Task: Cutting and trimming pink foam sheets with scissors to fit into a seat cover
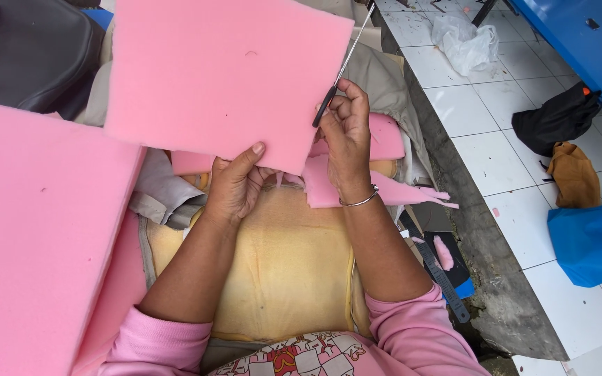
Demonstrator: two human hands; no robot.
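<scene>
in the middle of the lap, the flat pink foam sheet (224,76) stands up, tilted away. the left hand (235,184) pinches its bottom edge at 6 o'clock, thumb on the front. the right hand (346,136) is closed around the black-handled scissors (339,73), which run along the sheet's right edge at 3 o'clock. to cut well, i think the sheet should stay tight and the blades go in small, straight snips. the big thick pink foam block (36,230) crowds 9 o'clock. the white tiled floor (496,160) at 3 o'clock is open, with a black cloth bag (559,122) well apart.
</scene>
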